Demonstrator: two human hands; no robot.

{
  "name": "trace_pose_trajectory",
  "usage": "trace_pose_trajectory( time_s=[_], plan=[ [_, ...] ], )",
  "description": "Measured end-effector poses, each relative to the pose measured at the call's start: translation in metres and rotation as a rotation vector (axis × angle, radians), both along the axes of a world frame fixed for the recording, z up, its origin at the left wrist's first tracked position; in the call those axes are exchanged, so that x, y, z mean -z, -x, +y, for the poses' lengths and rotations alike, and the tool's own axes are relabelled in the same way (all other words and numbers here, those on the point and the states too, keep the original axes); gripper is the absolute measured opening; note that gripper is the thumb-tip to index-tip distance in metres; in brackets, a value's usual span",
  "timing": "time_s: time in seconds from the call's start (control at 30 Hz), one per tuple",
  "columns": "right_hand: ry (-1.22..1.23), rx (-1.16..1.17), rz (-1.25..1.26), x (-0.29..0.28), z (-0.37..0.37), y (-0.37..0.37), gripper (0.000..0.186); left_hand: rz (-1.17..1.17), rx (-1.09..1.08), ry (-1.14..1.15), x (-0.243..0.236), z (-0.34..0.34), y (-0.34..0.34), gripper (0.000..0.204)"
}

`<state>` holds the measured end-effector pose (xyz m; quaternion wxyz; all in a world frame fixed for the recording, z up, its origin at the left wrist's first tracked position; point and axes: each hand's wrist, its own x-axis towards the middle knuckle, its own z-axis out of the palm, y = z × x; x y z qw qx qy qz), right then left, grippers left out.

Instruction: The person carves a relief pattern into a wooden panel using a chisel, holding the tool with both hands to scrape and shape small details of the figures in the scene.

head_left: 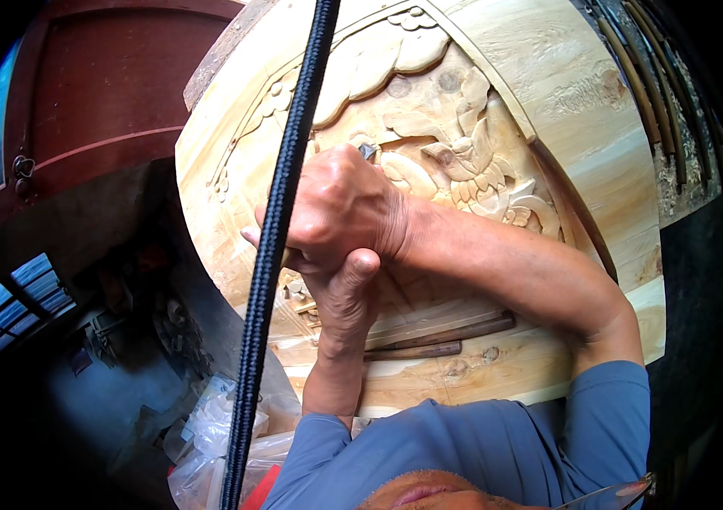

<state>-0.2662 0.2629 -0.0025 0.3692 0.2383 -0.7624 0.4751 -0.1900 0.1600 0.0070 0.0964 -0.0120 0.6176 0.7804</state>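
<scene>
Black cord (279, 195) crosses before hands (340, 200), well inside left edge of carved panel (463, 144)

One left hand (346, 293) and one right hand (340, 200) make two, with one bit of metal (367, 151) just past the right hand. Under both is one big carved board (480, 161), with two brown handles (417, 350) nearer the person and one long brown stick (578, 212) to the right. One black cord (272, 238) passes the hands, and more than three tools (650, 76), too bunched to count, lie far to their right.
</scene>
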Motion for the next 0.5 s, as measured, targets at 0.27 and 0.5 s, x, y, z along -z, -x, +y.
trace_pose_trajectory(
  time_s=[0.27,0.5],
  plan=[
    [-0.039,0.066,0.213,0.006,-0.006,0.003,0.016,0.026,0.042,-0.120,0.006,-0.009,-0.003,0.118],
    [-0.095,0.004,0.083,0.006,-0.010,-0.001,0.018,-0.017,-0.019,-0.155,-0.002,0.001,-0.002,0.114]
  ],
)
